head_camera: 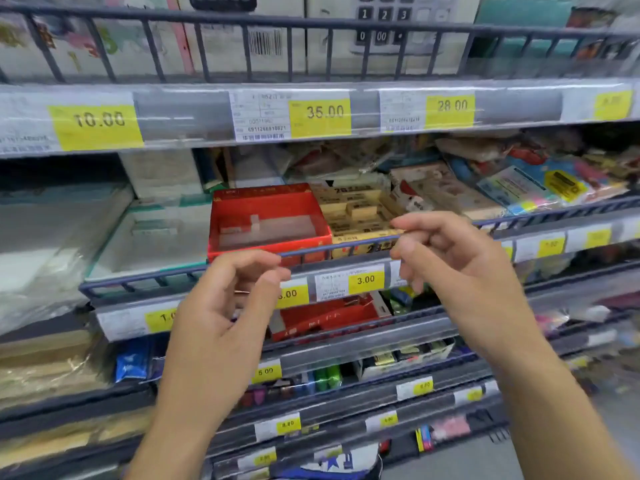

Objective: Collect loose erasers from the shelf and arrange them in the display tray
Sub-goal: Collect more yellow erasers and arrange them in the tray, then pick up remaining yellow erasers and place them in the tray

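On the middle shelf (145,282) of a stationery rack, behind its dark wire front rail (349,245), a red display tray (270,242) holds a few pale erasers (254,223) lying on its floor, most of it bare. Just beside it, touching on the right, a yellow box (360,216) is packed with yellow-wrapped erasers. A person's left hand (225,313) hovers before the rail below the red tray, fingers loosely curled and holding nothing; the right hand (450,258) hangs by the yellow box's front corner, fingers likewise bent and empty. Yellow price tags (366,279) line the shelf edges.
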The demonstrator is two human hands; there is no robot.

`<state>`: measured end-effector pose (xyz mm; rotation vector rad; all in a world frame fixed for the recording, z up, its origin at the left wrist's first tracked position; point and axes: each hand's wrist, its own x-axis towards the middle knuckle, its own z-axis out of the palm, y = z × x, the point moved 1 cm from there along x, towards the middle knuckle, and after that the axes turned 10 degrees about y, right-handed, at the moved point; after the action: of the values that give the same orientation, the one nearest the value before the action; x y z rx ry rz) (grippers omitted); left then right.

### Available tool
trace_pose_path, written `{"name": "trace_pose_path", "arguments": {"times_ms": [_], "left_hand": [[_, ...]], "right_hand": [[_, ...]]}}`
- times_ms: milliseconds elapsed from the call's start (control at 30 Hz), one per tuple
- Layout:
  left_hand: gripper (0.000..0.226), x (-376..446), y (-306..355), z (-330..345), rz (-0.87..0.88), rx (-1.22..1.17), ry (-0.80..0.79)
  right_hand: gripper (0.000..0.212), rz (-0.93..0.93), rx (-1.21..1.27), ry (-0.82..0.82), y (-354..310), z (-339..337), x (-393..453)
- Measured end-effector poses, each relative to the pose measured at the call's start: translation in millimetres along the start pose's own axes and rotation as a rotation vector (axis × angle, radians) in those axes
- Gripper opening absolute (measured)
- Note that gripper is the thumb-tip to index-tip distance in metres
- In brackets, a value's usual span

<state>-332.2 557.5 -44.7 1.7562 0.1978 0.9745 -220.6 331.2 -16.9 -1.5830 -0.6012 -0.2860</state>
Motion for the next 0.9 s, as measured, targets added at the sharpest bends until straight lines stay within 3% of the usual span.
{"name": "trace_pose_path", "arguments": {"times_ms": [167,300,400,700,900], "left_hand": [[0.010,-61,-78,6,-0.462,-0.127,-0.256],[0.013,-138,-158,21,-0.864,0.004,-0.365],[0.011,-204,-194,23,-1.050,0.110,-0.432],[0.011,-323,-193,78,-1.168,0.351,-0.656],[0.012,-363,-169,154,-1.141,0.405,-0.771]], "right_hand": [[0.011,0.410,0.053,0.074,55,-3,-103],[0.011,0.772,-0.009,0.144,115,-24,-195],[0.013,0.992,-0.076,0.178,151,-55,-260],[0.012,1.414,-0.219,0.302,188,-182,-438],[0.012,1.497,-0.216,0.382,196,-263,-481]]}}
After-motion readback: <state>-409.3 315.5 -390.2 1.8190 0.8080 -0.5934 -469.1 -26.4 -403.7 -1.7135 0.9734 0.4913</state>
